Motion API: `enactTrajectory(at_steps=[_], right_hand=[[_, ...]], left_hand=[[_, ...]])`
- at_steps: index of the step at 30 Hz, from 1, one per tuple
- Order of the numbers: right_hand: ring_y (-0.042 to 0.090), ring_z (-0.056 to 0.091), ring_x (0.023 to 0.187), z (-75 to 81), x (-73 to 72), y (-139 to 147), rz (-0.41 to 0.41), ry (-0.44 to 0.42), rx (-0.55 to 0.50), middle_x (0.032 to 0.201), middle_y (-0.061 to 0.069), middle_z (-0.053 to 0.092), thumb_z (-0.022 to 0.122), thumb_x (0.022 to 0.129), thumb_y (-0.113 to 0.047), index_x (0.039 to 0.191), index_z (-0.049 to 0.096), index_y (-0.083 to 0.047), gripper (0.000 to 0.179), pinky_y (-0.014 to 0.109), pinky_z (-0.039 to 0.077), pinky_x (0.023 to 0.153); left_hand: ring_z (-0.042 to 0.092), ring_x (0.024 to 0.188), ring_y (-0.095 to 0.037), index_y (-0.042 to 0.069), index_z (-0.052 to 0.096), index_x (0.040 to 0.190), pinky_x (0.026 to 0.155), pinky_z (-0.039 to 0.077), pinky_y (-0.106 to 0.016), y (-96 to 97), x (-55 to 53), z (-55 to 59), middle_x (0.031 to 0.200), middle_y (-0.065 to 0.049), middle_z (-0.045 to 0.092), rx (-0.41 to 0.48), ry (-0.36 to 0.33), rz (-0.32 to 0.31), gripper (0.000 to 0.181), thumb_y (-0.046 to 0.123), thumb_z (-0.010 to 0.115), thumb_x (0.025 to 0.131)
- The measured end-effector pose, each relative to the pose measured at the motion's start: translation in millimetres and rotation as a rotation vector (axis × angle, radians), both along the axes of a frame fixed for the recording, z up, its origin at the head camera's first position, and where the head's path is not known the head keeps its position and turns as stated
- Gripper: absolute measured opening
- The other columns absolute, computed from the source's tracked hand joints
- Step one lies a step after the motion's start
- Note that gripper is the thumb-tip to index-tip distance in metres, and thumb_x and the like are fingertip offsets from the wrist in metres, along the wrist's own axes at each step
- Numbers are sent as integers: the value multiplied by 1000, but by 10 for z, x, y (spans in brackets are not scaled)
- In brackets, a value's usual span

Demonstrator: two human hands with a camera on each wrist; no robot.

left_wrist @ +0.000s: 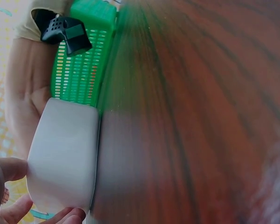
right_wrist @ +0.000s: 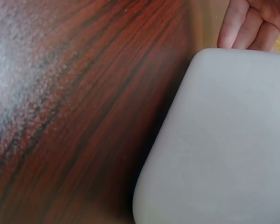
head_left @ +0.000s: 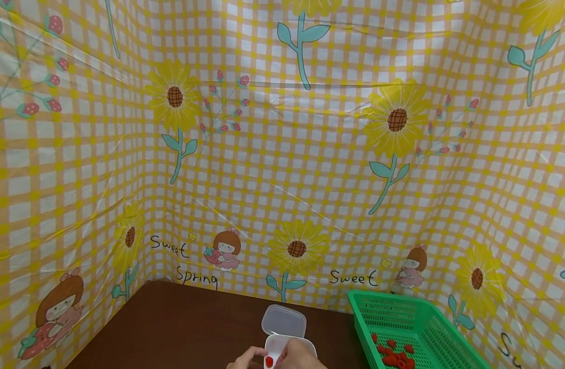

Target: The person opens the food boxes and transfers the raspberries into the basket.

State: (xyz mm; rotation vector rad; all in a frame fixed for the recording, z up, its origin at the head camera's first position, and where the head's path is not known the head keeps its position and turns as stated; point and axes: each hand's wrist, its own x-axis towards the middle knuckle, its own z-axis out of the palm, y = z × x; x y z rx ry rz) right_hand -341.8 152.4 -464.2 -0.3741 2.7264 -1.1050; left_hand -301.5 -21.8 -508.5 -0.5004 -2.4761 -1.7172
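A white plastic box (head_left: 274, 342) stands on the dark wooden table, with a small red piece (head_left: 269, 362) in its left part. My left hand (head_left: 247, 358) holds the box at its left side; in the left wrist view the thumb and fingers (left_wrist: 15, 169) touch its wall (left_wrist: 65, 149). My right hand (head_left: 297, 355) reaches over the box with its fingers down inside. Its fingertips are hidden, so whether they pinch anything does not show. The right wrist view is mostly filled by the box's outer wall (right_wrist: 224, 140), the left hand's fingers (right_wrist: 233, 25) beyond it.
A translucent lid (head_left: 284, 321) lies on the table (head_left: 195, 328) just behind the box. At the right stands a green slotted basket (head_left: 363, 320) with several small red pieces (head_left: 395, 359) on its floor. Checked, flower-printed cloth (head_left: 273, 169) hangs around the table.
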Motion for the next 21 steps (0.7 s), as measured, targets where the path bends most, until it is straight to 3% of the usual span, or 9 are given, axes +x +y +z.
enactTrajectory(at_steps=[6, 12, 17, 21], right_hand=[[17, 51, 57, 16, 7, -5, -10, -13, 25, 59, 3, 58, 71, 71, -5, 61, 61, -3, 14, 31, 46, 54], [14, 50, 56, 39, -29, 12, 35, 44, 28, 58, 1, 59, 71, 74, -8, 61, 64, -2, 16, 30, 44, 54], [9, 41, 49, 122, -41, 36, 97, 133, 34, 49, -7, 51, 73, 74, -15, 60, 67, -2, 20, 24, 36, 47], [6, 34, 43, 229, -43, 62, 103, 115, 6, 45, -11, 42, 72, 74, -15, 62, 68, -2, 18, 21, 27, 40]], left_hand=[[67, 73, -23, 9, 57, 109, 62, 51, -40, -2, 12, 22, 87, -8, 70, 44, -40, -40, 44, 29, 76, 74], [67, 73, -20, 12, 56, 108, 61, 49, -35, 5, 23, -3, 86, -7, 71, 20, -3, -12, 43, 31, 75, 74], [67, 74, -18, 13, 56, 108, 60, 49, -34, 6, 26, -2, 86, -6, 71, 15, 3, -11, 42, 31, 74, 75], [67, 76, -20, 13, 58, 108, 62, 50, -37, -1, 14, 20, 86, -5, 71, 27, -21, -23, 43, 33, 75, 74]])
